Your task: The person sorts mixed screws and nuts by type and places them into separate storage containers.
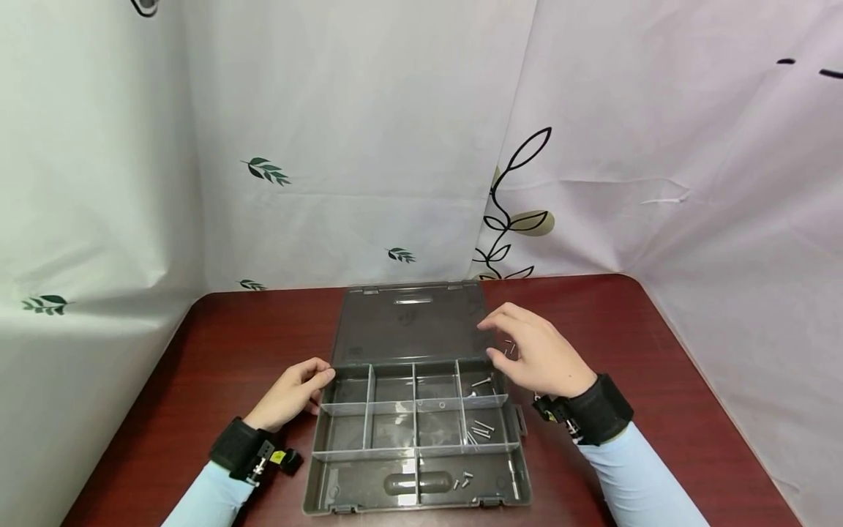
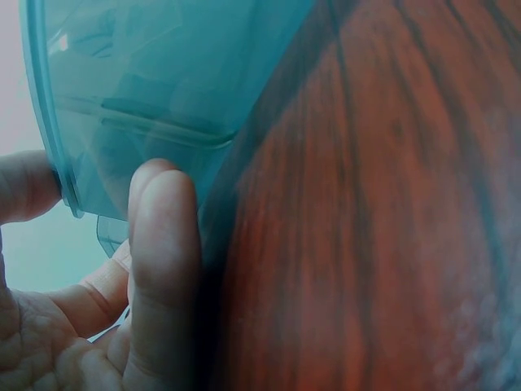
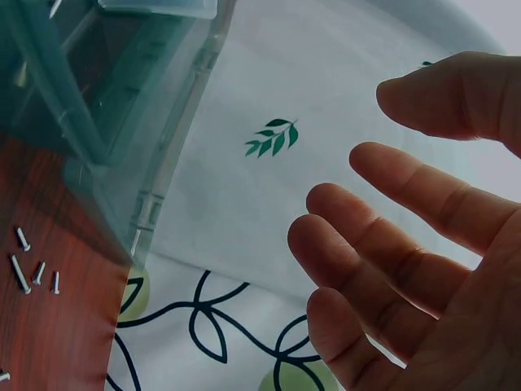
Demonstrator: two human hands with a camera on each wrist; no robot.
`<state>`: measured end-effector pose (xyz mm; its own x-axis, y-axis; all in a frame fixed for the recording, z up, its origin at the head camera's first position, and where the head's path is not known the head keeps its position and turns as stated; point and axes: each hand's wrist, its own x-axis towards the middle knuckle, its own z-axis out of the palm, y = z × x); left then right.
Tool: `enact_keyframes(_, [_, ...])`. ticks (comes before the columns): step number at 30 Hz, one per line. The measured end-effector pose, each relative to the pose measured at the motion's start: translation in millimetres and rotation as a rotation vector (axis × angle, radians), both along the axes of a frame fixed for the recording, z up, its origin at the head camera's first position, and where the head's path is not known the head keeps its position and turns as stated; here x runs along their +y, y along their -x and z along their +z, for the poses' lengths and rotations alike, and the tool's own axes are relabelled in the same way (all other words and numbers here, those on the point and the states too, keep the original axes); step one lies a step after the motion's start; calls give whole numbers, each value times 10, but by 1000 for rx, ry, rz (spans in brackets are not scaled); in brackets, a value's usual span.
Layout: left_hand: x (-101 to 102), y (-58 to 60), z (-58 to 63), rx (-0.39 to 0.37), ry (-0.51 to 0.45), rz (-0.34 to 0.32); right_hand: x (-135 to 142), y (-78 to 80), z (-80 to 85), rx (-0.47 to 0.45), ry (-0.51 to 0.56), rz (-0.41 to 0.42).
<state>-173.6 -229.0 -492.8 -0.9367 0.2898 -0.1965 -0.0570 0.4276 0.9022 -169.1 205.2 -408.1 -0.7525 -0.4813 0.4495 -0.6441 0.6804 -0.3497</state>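
A grey see-through compartment box lies on the table, its lid folded back flat behind it. My left hand holds the box's left wall near the hinge, with the thumb at the rim and fingers against the outer side. Above the box's right edge, beside the lid, hovers my right hand; its fingers are spread apart and hold nothing. Several silver screws lie in the right-hand compartments, and short ones in the front right compartment.
Loose screws lie on the dark red wooden table, just right of the box and partly behind my right hand. White patterned cloth hangs behind the table and at both sides.
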Motion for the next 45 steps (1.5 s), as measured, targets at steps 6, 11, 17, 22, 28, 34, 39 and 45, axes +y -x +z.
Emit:
enact_keyframes(6, [9, -18, -21, 9, -24, -32, 129, 48, -24, 29, -30, -39])
enact_keyframes(11, [-5, 8, -19, 10, -20, -21, 250, 112, -17, -18, -38, -85])
enact_keyframes(17, [-27, 39, -17, 1, -5, -14, 352, 177, -98, -161, -113, -110])
enact_keyframes(22, [-30, 38, -22, 3, 7, -3, 329, 174, -243, -343, -205, -132])
enact_keyframes(28, [-29, 28, -33, 12, 8, -6, 259, 182, -385, -365, -284, -178])
enact_keyframes(34, [-24, 30, -43, 9, 9, -3, 204, 185, -444, -319, -322, -188])
enact_keyframes(39, [-22, 33, -39, 10, 5, -4, 169, 191, -478, -310, -318, -208])
enact_keyframes(45, [-19, 24, -40, 4, 4, 6, 138, 199, -512, -314, -305, -225])
